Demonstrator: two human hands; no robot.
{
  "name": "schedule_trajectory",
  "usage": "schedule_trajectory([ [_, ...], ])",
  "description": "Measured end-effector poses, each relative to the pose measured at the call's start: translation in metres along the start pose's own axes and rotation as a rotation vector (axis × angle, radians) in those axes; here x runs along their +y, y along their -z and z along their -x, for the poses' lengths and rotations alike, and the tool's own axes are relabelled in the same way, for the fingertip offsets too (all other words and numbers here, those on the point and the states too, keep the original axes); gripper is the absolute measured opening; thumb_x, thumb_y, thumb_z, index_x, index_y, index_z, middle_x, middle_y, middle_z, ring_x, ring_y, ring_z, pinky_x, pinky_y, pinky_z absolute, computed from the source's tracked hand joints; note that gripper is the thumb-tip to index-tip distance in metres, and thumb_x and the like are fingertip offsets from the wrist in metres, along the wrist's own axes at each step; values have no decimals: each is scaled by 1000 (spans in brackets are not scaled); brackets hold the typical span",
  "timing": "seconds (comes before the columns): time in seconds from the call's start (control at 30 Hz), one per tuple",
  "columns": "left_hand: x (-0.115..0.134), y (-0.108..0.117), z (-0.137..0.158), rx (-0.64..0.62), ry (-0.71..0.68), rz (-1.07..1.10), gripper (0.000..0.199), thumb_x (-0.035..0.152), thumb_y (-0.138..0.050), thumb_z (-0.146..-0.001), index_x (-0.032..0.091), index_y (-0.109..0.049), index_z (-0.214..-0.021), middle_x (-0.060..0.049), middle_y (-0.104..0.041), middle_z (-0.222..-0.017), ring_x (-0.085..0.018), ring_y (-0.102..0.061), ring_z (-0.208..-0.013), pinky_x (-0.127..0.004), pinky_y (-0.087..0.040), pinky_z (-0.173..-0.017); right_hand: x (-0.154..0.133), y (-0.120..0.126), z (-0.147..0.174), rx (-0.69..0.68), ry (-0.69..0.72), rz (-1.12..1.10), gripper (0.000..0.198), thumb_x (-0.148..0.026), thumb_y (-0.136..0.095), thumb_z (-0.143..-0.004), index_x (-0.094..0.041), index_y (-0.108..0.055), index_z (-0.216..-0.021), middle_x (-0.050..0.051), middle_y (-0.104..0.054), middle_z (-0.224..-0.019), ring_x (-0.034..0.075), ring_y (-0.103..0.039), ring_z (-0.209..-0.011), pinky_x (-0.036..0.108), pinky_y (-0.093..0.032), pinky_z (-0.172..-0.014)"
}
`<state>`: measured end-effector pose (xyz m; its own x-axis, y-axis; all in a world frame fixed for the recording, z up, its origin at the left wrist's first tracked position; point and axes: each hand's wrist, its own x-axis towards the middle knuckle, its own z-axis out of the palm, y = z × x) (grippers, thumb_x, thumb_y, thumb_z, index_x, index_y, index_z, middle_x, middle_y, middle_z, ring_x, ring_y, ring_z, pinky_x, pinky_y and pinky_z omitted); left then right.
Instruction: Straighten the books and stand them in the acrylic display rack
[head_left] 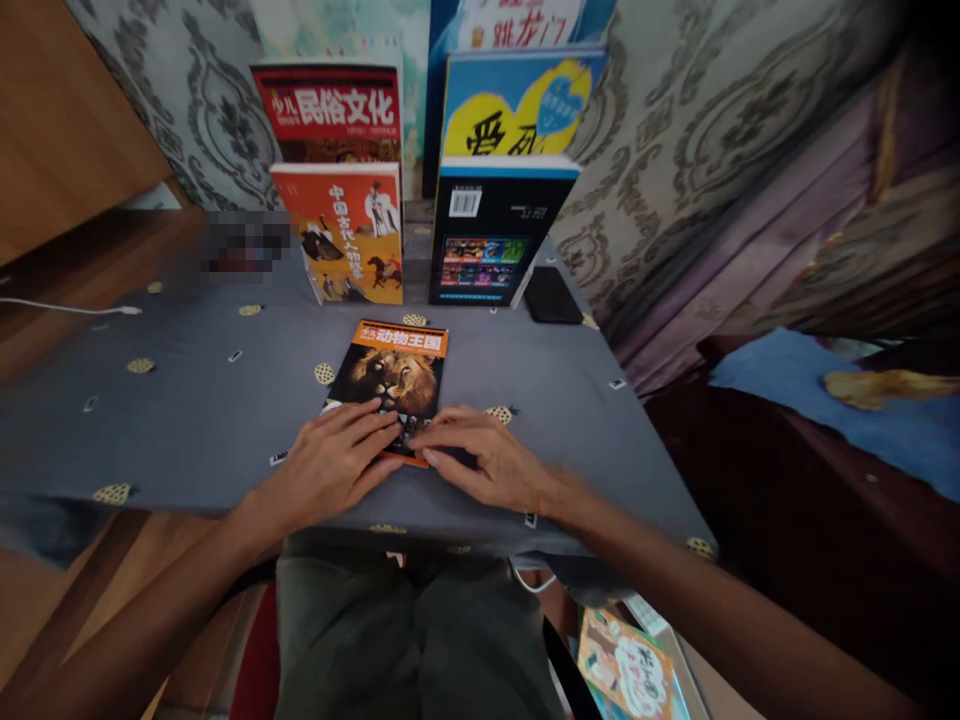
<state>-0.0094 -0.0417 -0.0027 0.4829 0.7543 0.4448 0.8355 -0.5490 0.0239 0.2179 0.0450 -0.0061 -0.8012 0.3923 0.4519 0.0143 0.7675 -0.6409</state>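
A thin book with a lion on its cover and an orange title band (397, 375) lies on the table before me, slightly turned. My left hand (341, 450) rests flat over its lower left part, fingers stretched out and nothing gripped. At the lower right edge, the thumb and fingertips of my right hand (480, 455) come close together in a pinch on the book. Both hands hide part of the lower cover.
Behind the book stand an orange book (352, 235) and a black book (499, 240), with taller ones, including a red book (337, 105) and a blue-yellow book (517, 105). A dark flat object (553, 295) lies right. A white cable (82, 307) crosses the table's left side.
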Motion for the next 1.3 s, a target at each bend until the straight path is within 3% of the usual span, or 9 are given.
schedule_trajectory([
  [0.23, -57, -13, -14, -37, 432, -14, 42, 39, -49, -98, 13, -60, -129, -20, -66, -130, -34, -60, -124, -57, -49, -102, 21, 5, -21, -32, -180, 279, 28, -25, -53, -98, -19, -67, -122, 13, -68, -131, 28, -57, -127, 52, -46, -104],
  [0.47, -80, -31, -35, 49, 557, 272, 42, 34, -56, -91, 17, -59, -130, -15, -70, -121, -31, -64, -113, -50, -49, -100, 48, 4, -63, -69, -475, 563, 46, -33, -51, -100, -8, -54, -138, 25, -42, -156, 35, -35, -147, 55, -31, -116],
  [0.63, -90, -29, -47, 348, 926, 913, 39, 28, -75, -76, 20, -65, -114, -4, -74, -95, -20, -70, -86, -31, -55, -81, 54, -2, -67, -60, -509, 578, 51, -38, -45, -102, -9, -49, -143, 25, -36, -159, 36, -30, -150, 55, -28, -118],
  [0.73, -94, -27, -53, 360, 1139, 1402, 30, 17, -77, -73, 14, -67, -102, -5, -74, -81, -17, -70, -70, -26, -56, -68, 59, -3, -64, -49, -488, 546, 53, -41, -46, -101, -10, -49, -144, 25, -36, -159, 35, -30, -150, 55, -29, -118],
  [0.87, -87, -22, -60, 207, 1113, 1675, 17, 8, -75, -74, 8, -71, -90, -11, -77, -83, -19, -72, -68, -28, -60, -68, 69, -2, -58, 25, -470, 437, 60, -45, -48, -99, -9, -45, -147, 25, -33, -160, 36, -27, -152, 56, -27, -120],
  [1.03, -82, -14, -63, 307, 988, 1695, 20, 10, -73, -78, 10, -73, -98, -11, -79, -91, -18, -74, -74, -26, -60, -71, 80, 4, -53, 353, -437, 82, 80, -59, -59, -89, -16, -36, -153, 21, -40, -158, 35, -38, -146, 56, -36, -115],
  [1.13, -84, -10, -63, 372, 915, 1691, 23, 13, -74, -79, 12, -73, -102, -10, -79, -96, -18, -75, -79, -27, -60, -76, 80, 10, -54, 435, -470, -309, 74, -62, -66, -83, -20, -49, -142, 13, -69, -122, 26, -67, -105, 40, -58, -83],
  [1.2, -85, -7, -63, 408, 871, 1678, 27, 15, -74, -80, 14, -72, -107, -9, -79, -100, -18, -75, -82, -27, -60, -78, 76, 15, -56, 376, -562, -595, 61, -63, -72, -77, -19, -65, -118, 4, -71, -85, 16, -63, -67, 24, -50, -52],
  [1.3, -83, -2, -64, 432, 818, 1659, 31, 22, -77, -79, 16, -71, -109, -8, -78, -103, -19, -75, -85, -28, -61, -79, 65, 26, -61, 288, -616, -899, 47, -57, -84, -67, -17, -72, -89, -2, -61, -67, 6, -45, -49, 16, -29, -37],
])
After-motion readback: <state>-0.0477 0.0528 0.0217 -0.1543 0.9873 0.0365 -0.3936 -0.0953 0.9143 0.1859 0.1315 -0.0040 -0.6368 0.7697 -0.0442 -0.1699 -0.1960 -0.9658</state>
